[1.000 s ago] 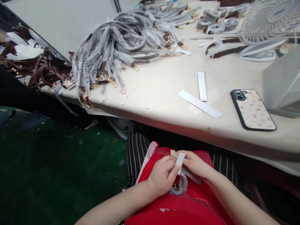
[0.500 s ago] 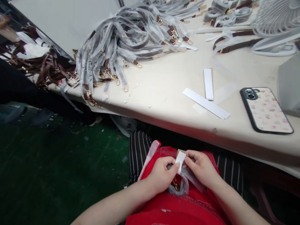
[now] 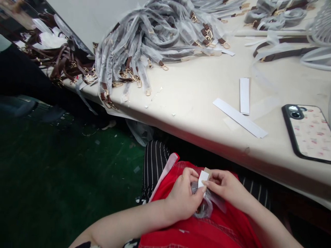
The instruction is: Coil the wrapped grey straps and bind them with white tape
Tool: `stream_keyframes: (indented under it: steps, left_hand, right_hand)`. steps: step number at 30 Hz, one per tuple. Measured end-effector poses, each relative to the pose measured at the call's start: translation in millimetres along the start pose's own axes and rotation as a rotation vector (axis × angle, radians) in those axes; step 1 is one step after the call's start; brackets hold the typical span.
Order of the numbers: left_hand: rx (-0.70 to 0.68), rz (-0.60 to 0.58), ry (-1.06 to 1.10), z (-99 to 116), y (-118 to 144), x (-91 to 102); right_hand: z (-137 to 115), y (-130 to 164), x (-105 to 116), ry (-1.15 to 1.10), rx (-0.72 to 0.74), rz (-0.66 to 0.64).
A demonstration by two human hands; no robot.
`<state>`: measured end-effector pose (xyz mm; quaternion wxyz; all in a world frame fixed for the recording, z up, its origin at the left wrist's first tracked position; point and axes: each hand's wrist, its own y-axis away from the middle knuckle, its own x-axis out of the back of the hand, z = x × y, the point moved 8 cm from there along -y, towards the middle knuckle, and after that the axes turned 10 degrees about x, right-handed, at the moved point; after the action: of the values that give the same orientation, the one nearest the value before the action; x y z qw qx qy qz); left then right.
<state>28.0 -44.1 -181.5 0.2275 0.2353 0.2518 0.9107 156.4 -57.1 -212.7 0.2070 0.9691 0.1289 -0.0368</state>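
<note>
One view only: a head-worn camera that looks forward and steeply down over the wearer's lap. The left hand and right hand lie close below the lens, low in the centre of the frame. The table edge crosses diagonally from upper left to lower right at middle range, its far part cut off by the top edge. The green floor fills the left side. No second view shares the scene.
</note>
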Motion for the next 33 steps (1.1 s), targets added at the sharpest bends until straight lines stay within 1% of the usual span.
stream_keyframes:
  steps: [5,12,16,20,26,31,33]
  left_hand:
    - [0.019,-0.008,-0.006,2.3,3.3,1.8]
    - [0.025,-0.045,-0.002,7.0,7.0,1.5]
    - [0.012,-0.050,-0.018,9.6,8.5,1.2]
    - [0.013,-0.033,-0.040,7.9,9.0,1.6]
    - [0.000,-0.036,-0.047,8.0,10.0,2.6]
    - [-0.008,-0.039,-0.042,10.4,12.3,2.5]
    - [-0.017,-0.043,-0.037,11.6,11.8,3.6]
  right_hand:
    - [1.8,-0.3,1.2,-0.054,-0.034,-0.023]
    - [-6.2,3.5,-0.1,-0.076,-0.063,-0.042]
    - [-1.8,6.9,3.4,-0.046,-0.088,-0.027]
    - [2.1,7.8,4.8,0.001,-0.077,-0.039]
    - [7.9,3.9,5.1,-0.016,-0.091,-0.042]
    - [9.9,0.3,-2.8,-0.089,-0.065,-0.093]
    - [3.4,1.1,-2.0,0.040,-0.001,-0.067]
